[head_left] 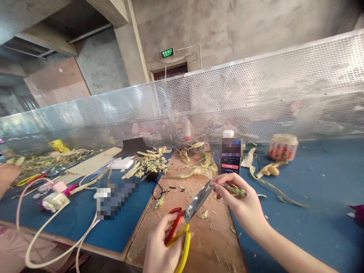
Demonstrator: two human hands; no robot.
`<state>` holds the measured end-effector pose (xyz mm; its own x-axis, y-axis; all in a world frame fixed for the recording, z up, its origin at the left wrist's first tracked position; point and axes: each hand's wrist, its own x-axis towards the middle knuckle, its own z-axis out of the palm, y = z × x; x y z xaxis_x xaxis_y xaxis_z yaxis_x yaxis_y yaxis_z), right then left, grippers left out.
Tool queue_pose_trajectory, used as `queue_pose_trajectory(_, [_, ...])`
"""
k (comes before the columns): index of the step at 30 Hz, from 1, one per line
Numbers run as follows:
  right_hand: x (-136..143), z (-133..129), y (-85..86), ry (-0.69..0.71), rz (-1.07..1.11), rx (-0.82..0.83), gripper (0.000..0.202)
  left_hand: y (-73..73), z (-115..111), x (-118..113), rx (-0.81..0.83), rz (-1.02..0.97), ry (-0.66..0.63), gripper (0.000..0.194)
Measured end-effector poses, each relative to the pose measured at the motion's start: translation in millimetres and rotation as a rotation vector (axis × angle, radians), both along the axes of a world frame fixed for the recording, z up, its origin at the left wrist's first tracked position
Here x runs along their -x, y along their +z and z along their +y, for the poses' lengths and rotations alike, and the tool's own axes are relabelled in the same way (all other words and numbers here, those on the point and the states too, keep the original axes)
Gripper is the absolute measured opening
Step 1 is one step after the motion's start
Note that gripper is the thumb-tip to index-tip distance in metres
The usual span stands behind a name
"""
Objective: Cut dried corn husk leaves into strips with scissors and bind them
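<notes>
My left hand [160, 244] is wrapped round the red and yellow handles of a pair of scissors [196, 203]. The blades point up and to the right, slightly parted, their tips close to my right fingertips. My right hand [246, 206] pinches a small braided piece of dried plant fibre [237, 190], greenish and pale, whose thicker end sticks out over the fingers. Whether the blades touch the fibre I cannot tell. Below both hands lies a brown board [210, 246] strewn with clippings and bits of dry husk.
Dry husks [199, 167] lie behind my hands beside a propped phone [229, 163]. A jar [283, 147] and a tan gourd-shaped piece [271, 170] stand right. Braided pieces [152, 165] and a looped cable [54, 216] lie left, near another person's hand [10, 174]. A perforated metal screen [182, 106] runs behind.
</notes>
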<state>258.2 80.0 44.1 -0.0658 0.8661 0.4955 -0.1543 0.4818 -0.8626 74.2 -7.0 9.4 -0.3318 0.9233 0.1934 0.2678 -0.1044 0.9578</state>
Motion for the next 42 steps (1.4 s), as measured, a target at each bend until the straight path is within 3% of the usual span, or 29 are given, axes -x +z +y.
queue_pose_trajectory(42, [0.8,-2.1,0.4,0.043,-0.067,-0.017,0.01,-2.5,-0.3,0.6,-0.002,-0.087,0.011,0.036])
